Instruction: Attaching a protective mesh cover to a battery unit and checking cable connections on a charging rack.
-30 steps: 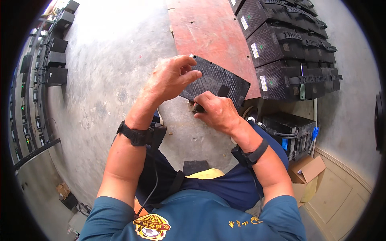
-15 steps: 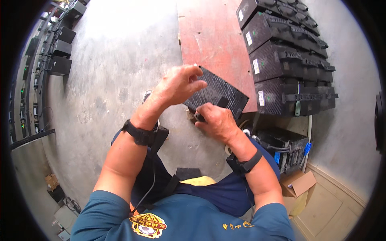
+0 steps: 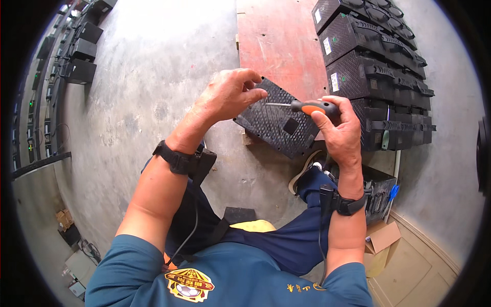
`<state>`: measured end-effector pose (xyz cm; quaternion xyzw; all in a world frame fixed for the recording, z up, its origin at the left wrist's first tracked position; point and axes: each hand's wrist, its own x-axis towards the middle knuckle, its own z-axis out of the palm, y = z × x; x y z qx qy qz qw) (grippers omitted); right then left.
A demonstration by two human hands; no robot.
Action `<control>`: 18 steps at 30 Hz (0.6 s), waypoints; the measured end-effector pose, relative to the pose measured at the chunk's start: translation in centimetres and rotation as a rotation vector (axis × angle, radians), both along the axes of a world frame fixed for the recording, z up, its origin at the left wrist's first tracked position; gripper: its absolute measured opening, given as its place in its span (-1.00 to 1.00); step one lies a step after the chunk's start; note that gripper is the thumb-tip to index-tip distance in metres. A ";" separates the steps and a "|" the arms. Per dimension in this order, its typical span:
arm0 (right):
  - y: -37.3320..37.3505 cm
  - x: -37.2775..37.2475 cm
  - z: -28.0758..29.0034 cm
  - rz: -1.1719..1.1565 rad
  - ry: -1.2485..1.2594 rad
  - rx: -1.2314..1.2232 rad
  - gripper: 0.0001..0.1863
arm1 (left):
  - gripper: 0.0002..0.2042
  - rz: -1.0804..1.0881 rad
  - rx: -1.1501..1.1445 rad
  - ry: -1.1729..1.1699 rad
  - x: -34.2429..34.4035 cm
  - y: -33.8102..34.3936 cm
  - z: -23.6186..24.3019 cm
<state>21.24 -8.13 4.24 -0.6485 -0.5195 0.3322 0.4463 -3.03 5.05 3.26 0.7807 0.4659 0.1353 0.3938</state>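
My right hand grips a screwdriver with a black and orange handle, held nearly level, its shaft pointing left across a black textured plate that has holes along its edge. My left hand is over the plate's upper left corner with fingers curled; whatever they may hold is hidden. The plate sits tilted at the end of a red board, with a wooden block showing beneath it.
Stacked black cases line the right, above another dark unit and a cardboard box. A rack with black boxes and cables runs along the left. My shoe is below the plate on the concrete floor.
My right hand has risen and moved right, bringing the screwdriver into clear view above the plate. My left hand has shifted slightly up and right from half a second ago.
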 end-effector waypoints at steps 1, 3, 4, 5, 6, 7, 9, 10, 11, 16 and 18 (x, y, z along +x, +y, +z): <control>-0.3 0.5 -0.6 -0.014 0.048 0.016 -0.63 | -0.60 -0.002 -0.003 0.002 0.1 0.0 -0.1; -0.8 1.5 -1.3 -0.028 0.045 -0.018 -0.64 | -0.60 -0.015 0.004 0.008 0.4 0.0 -0.2; -1.0 1.7 -1.4 -0.040 0.041 -0.048 -0.66 | -0.60 -0.016 0.002 0.009 0.4 -0.1 -0.3; -1.1 1.8 -1.3 -0.043 0.041 -0.050 -0.66 | -0.61 -0.014 0.012 0.007 0.5 -0.1 -0.4; -1.2 1.8 -1.0 -0.047 0.037 -0.050 -0.67 | -0.61 -0.013 0.022 0.005 0.5 -0.1 -0.5; -1.4 1.7 -0.8 -0.051 0.035 -0.051 -0.67 | -0.61 -0.016 0.019 0.008 0.5 -0.1 -0.6; -1.4 1.8 -0.4 -0.050 0.007 -0.050 -0.68 | -0.61 -0.015 0.011 -0.011 0.5 -0.1 -0.7; -1.5 1.9 -0.3 -0.047 -0.026 -0.048 -0.68 | -0.61 -0.020 0.007 -0.010 0.6 -0.1 -0.8; -1.6 2.0 -0.4 -0.051 -0.024 -0.052 -0.68 | -0.61 -0.032 0.009 -0.001 0.6 -0.1 -0.8; -1.8 2.3 -1.1 0.032 0.009 -0.063 -0.69 | -0.62 -0.047 0.023 0.015 1.1 -0.2 -0.9; -1.8 1.7 -1.1 0.069 0.021 -0.098 -0.69 | -0.63 -0.051 0.001 0.011 1.1 -0.2 -1.0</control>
